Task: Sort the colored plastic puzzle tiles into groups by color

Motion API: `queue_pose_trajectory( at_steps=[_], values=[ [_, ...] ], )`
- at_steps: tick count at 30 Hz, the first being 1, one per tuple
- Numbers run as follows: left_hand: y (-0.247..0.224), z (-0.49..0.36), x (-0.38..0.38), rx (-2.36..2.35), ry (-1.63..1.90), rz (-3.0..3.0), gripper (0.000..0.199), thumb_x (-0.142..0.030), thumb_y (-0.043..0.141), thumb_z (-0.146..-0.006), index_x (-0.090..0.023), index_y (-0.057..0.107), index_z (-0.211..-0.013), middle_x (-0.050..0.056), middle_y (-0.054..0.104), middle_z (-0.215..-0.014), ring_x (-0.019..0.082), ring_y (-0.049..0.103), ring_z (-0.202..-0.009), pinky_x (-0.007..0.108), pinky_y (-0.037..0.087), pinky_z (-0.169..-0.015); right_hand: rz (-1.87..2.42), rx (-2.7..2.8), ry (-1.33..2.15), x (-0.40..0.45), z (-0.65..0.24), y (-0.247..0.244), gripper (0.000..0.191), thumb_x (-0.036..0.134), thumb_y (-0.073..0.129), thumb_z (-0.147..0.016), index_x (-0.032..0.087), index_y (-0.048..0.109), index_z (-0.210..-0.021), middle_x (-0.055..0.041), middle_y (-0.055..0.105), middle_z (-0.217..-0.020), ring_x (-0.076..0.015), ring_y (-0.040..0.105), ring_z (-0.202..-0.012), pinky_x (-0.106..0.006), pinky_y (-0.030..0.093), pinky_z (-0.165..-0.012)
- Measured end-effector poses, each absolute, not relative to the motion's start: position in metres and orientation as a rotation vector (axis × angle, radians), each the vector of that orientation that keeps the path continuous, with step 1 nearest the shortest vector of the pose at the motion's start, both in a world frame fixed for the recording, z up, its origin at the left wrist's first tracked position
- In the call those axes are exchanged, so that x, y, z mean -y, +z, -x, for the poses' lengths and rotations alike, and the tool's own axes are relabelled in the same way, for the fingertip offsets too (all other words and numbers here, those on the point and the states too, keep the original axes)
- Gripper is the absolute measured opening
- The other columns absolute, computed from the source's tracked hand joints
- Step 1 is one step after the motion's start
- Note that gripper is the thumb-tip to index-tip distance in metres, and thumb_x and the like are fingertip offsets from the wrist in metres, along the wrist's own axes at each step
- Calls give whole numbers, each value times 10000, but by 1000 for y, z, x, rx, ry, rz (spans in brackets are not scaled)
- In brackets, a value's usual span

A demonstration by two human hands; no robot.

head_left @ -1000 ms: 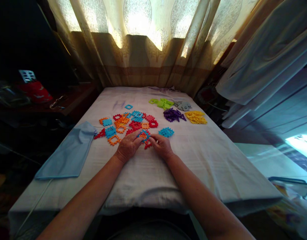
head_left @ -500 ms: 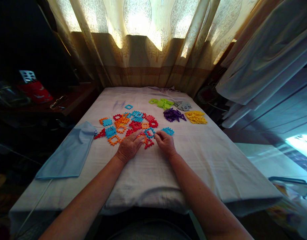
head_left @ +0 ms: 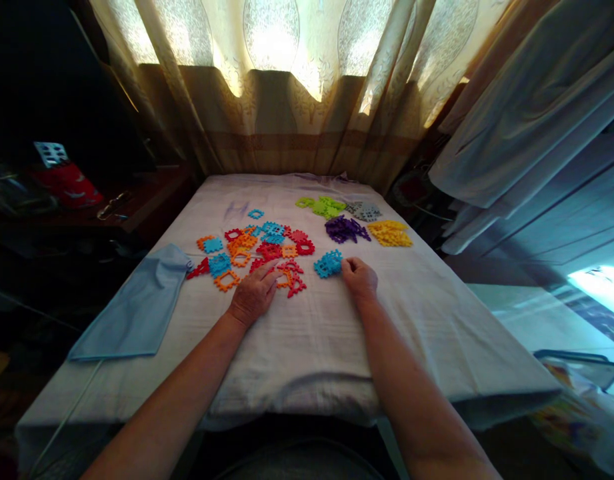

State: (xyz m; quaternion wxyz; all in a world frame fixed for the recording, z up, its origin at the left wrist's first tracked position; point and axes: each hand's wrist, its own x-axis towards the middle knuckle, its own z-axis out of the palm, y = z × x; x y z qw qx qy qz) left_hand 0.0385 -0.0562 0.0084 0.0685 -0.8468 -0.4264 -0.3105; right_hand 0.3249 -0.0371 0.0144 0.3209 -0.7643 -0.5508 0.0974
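My left hand (head_left: pixel 254 293) lies at the near edge of a mixed pile of red, orange and blue notched plastic puzzle pieces (head_left: pixel 241 241). Its fingers are stretched out over red pieces (head_left: pixel 297 287) and orange ones, gripping none that I can see. My right hand (head_left: pixel 361 277) is closed, fingers curled, against the right side of a small heap of blue puzzle pieces (head_left: pixel 328 264). Whether a piece is between those fingertips is hidden. A single blue square frame piece (head_left: pixel 255 214) lies apart behind the mixed pile.
Sorted heaps lie at the back right: lime green pieces (head_left: pixel 327 207), grey pieces (head_left: pixel 364 211), purple pieces (head_left: pixel 347 229) and yellow pieces (head_left: pixel 389 233). A light blue cloth bag (head_left: pixel 137 303) lies on the left of the cloth-covered table (head_left: pixel 307 353). Curtains (head_left: pixel 277 120) hang behind.
My right hand has moved right, from the mixed pile to the blue heap. The blue frame piece held between my hands now lies with that heap. My left hand has stayed nearly in place.
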Motion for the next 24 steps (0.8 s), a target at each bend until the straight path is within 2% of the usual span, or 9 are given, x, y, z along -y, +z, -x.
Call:
queue_pose_trajectory(
  at_steps=[6,18,24],
  values=[
    [10,-36,58,1308,-1004,2522,240,-209,468,-935,-226,670,-1064,78,615,-1352,204,633,-1145,380,549,-975,2129,1432,204,38,-325,18,304,350,490,-920,187,744,-960,-86,742,-902,-199,638,-771,-276,381,-647],
    [8,-30,56,1389,-1064,2507,254,-225,475,-935,-236,688,-1072,76,617,-1347,216,621,-1159,404,529,-1006,2102,1422,103,35,-332,8,292,354,512,-900,208,764,-927,-70,741,-836,-182,620,-716,-272,380,-611],
    [9,-28,58,1403,-1075,2484,242,-234,477,-939,-232,690,-1055,72,631,-1329,206,637,-1131,386,537,-989,2107,1418,148,36,-332,9,296,335,506,-897,199,756,-977,-74,752,-904,-193,640,-769,-275,405,-638]
  ],
)
